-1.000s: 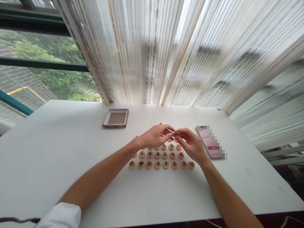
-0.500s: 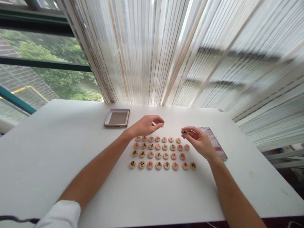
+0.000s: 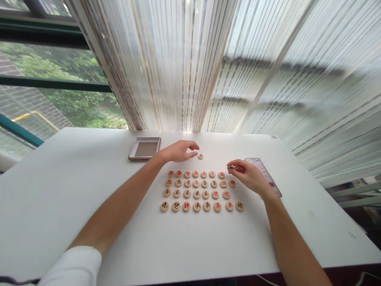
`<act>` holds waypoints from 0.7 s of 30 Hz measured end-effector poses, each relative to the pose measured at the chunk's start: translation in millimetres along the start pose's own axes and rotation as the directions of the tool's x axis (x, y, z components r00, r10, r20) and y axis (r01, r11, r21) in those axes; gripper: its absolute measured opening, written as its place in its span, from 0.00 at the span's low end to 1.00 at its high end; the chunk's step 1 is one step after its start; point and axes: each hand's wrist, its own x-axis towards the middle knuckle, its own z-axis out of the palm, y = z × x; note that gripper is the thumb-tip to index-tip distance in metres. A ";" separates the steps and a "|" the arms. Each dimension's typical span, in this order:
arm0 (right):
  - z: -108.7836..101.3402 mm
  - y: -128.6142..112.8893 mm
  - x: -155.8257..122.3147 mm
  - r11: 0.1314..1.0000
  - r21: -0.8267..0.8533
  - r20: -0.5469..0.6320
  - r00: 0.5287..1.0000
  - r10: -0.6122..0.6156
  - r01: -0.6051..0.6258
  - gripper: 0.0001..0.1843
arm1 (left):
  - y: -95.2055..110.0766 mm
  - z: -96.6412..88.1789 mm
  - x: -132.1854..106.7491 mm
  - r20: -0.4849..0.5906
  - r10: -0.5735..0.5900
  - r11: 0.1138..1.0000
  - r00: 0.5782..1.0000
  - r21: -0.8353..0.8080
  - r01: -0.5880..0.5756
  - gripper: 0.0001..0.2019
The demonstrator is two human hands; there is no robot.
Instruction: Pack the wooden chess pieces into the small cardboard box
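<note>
left hand (image 3: 177, 151): our fingers loosely spread, holding nothing, just beside a lone round pale wooden chess disc (image 3: 200, 156) on the white table (image 3: 89, 178) | right hand (image 3: 250, 176): our fingers pinch a second wooden disc (image 3: 230, 166) by its rim, near the far right corner of four face-up rows of discs (image 3: 196, 194), laid so we read the characters

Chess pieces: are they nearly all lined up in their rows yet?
Nearly. Done: four rows of round pieces lie on the table. In hand: the right hand pinches one piece above the top row's right end, and the left hand hovers by a loose piece. Left: those two, since the top and third rows each look one short.
</note>
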 end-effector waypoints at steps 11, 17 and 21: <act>-6.0 2.5 -0.1 0.993 -0.112 0.011 0.999 0.032 -0.030 0.08 | 2.7 37.7 42.4 0.105 0.010 0.965 0.994 0.261 -0.038 0.24; -3.7 9.9 1.3 0.994 -0.092 0.016 0.998 0.055 -0.054 0.10 | 4.0 41.7 43.7 0.099 0.008 0.941 0.995 0.335 -0.040 0.16; 0.4 8.6 2.9 0.992 -0.108 -0.003 0.998 0.066 -0.066 0.09 | 3.4 44.3 43.8 0.069 0.008 0.941 0.998 0.338 -0.031 0.16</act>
